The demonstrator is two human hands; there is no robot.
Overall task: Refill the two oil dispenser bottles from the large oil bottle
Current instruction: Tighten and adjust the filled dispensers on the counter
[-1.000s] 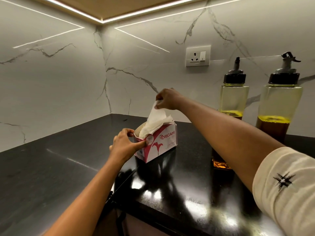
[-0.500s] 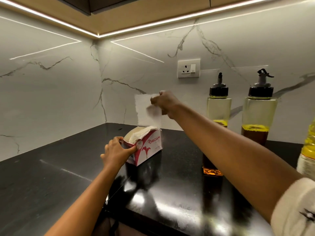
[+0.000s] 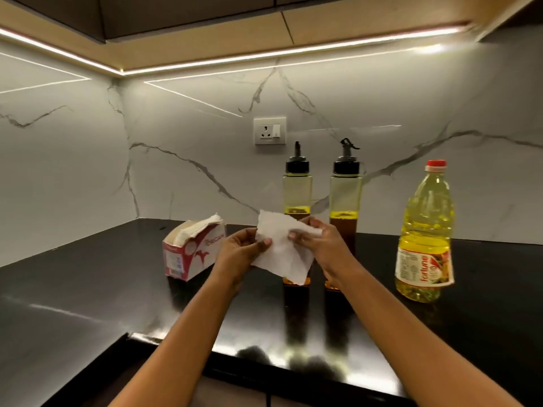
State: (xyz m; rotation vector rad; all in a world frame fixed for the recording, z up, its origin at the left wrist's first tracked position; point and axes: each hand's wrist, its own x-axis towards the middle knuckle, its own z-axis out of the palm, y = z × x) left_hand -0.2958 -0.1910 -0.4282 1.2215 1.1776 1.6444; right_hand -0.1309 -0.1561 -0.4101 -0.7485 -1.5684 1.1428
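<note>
Yellow oil point(image 3: 426, 221) nearly fills large bottle point(image 3: 424, 239)

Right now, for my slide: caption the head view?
Left hand and right hand hold a tissue by two oil dispensers, large oil bottle beside.

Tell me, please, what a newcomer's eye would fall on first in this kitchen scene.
In the centre, the left hand and right hand hold a white tissue above the black counter. Behind it stand the two oil dispenser bottles with black caps, and the large oil bottle with a red cap stands to their right; a tissue box sits left.
</note>
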